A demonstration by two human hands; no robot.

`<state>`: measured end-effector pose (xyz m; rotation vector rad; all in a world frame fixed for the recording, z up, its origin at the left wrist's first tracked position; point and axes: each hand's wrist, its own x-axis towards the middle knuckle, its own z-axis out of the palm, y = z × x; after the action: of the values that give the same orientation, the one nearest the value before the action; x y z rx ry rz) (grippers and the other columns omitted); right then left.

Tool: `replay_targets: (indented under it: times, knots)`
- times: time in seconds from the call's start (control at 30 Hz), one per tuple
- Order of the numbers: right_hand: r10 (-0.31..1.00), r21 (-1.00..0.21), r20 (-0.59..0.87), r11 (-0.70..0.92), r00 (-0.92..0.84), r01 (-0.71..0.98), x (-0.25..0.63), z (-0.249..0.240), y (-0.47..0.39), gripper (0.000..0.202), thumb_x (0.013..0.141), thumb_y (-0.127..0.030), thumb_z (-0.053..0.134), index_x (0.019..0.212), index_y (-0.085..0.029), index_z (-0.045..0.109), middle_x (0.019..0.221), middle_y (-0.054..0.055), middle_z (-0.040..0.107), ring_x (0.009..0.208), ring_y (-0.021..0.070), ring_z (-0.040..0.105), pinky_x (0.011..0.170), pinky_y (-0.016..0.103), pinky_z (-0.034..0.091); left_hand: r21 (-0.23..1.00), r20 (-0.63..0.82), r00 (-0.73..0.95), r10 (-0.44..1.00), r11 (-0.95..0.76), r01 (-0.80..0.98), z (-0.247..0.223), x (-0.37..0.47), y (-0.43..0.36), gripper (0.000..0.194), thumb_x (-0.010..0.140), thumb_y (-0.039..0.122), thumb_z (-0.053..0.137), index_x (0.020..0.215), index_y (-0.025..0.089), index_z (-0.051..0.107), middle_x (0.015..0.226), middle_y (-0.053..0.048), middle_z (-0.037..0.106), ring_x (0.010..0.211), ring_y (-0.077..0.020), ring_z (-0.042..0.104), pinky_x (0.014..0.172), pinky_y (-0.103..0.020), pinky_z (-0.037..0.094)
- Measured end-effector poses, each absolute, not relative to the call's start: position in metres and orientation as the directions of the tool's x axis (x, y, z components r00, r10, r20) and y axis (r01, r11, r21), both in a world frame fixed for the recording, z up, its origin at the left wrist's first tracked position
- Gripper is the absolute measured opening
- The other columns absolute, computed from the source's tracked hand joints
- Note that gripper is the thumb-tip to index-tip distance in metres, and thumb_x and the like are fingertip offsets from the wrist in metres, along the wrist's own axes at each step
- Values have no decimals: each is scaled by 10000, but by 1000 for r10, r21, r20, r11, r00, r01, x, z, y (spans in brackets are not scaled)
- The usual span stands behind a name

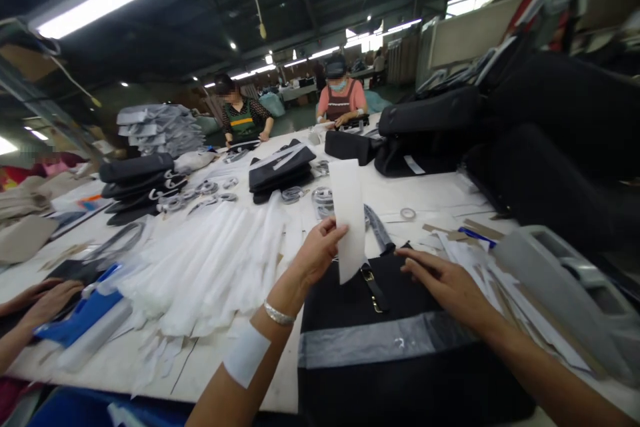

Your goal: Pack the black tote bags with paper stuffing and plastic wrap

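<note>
My left hand (323, 250) pinches a white strip of thin sheet material (349, 203) by its left edge, holding it upright above a black bag (360, 387). The bag lies flat in front of me, with a dark strap and gold-coloured buckle (369, 275) near its top. A clear, shiny plastic band (370, 341) runs across its front. My right hand (445, 277) hovers over or rests at the bag's upper right edge, fingers stretched out and holding nothing. Whether its fingertips touch the bag I cannot tell.
White padded strips (215, 260) are spread left of the bag. A grey tape dispenser (565, 293) and paper strips stand at the right. Black bags (280, 170) are stacked further back. Another person's hands (50, 303) work at far left, beside a blue tool (83, 320); two people stand across the table.
</note>
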<state>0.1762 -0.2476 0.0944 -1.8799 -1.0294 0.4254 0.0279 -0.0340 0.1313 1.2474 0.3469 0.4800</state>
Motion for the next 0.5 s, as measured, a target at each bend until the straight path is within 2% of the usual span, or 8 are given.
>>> replay_targets:
  times: [0.07, 0.1, 0.2, 0.27, 0.33, 0.4, 0.43, 0.5]
  knots:
    - [740, -830, 172, -246, 650, 500, 187, 90, -253, 368, 893, -486, 555, 1144, -276, 724, 1168, 41, 714, 1081, 277, 654, 954, 411, 524, 930, -14, 863, 506, 323, -175, 126, 48, -51, 427, 754, 341, 763, 1116, 158, 631, 1192, -104, 671, 1012, -208, 658, 899, -330, 524]
    - [715, -837, 169, -259, 678, 483, 193, 87, -257, 372, 891, -486, 556, 1148, -274, 722, 1171, 42, 712, 1065, 276, 658, 944, 410, 526, 919, -23, 863, 504, 351, -181, 123, 57, -57, 420, 746, 328, 767, 1107, 162, 633, 1211, -99, 662, 1027, -202, 652, 912, -325, 518]
    - [697, -891, 84, -268, 712, 367, 202, 81, -272, 448, 913, -529, 511, 1218, -251, 683, 1087, 51, 736, 868, 239, 698, 822, 377, 561, 904, -20, 878, 479, 384, -189, 116, 84, -79, 402, 735, 311, 772, 1086, 167, 641, 1221, -89, 658, 1065, -205, 636, 939, -337, 512]
    - [714, -895, 87, -250, 694, 369, 204, 82, -280, 473, 911, -556, 504, 1205, -230, 683, 1033, 52, 741, 817, 229, 689, 770, 358, 555, 920, 10, 907, 421, 352, -173, 117, 99, -97, 412, 743, 305, 769, 1107, 162, 640, 1206, -95, 669, 1093, -225, 626, 957, -365, 507]
    - [717, -852, 128, -274, 685, 446, 207, 86, -286, 449, 887, -571, 540, 1111, -221, 712, 919, 43, 744, 749, 222, 667, 709, 346, 534, 950, 59, 936, 347, 268, -159, 121, 112, -114, 408, 768, 298, 753, 1129, 146, 637, 1174, -109, 685, 1094, -240, 628, 966, -384, 502]
    - [700, -805, 139, -333, 700, 492, 211, 90, -291, 420, 858, -576, 579, 1014, -216, 729, 765, 28, 722, 635, 207, 625, 634, 339, 503, 979, 136, 954, 268, 111, -170, 124, 123, -123, 358, 811, 305, 716, 1120, 140, 644, 1132, -111, 700, 1067, -238, 640, 958, -378, 505]
    - [684, -803, 132, -351, 717, 482, 215, 91, -294, 418, 845, -579, 592, 986, -212, 733, 721, 26, 712, 600, 204, 608, 609, 337, 491, 983, 180, 955, 235, 0, -185, 124, 127, -124, 324, 831, 315, 697, 1103, 145, 651, 1123, -107, 701, 1055, -233, 643, 947, -368, 511]
    - [638, -857, 110, -328, 762, 397, 224, 89, -299, 425, 834, -573, 599, 998, -203, 728, 765, 40, 730, 634, 216, 630, 611, 333, 494, 944, 248, 945, 213, -272, -186, 117, 135, -118, 286, 864, 335, 660, 1096, 168, 658, 1149, -99, 689, 1055, -227, 641, 922, -351, 523]
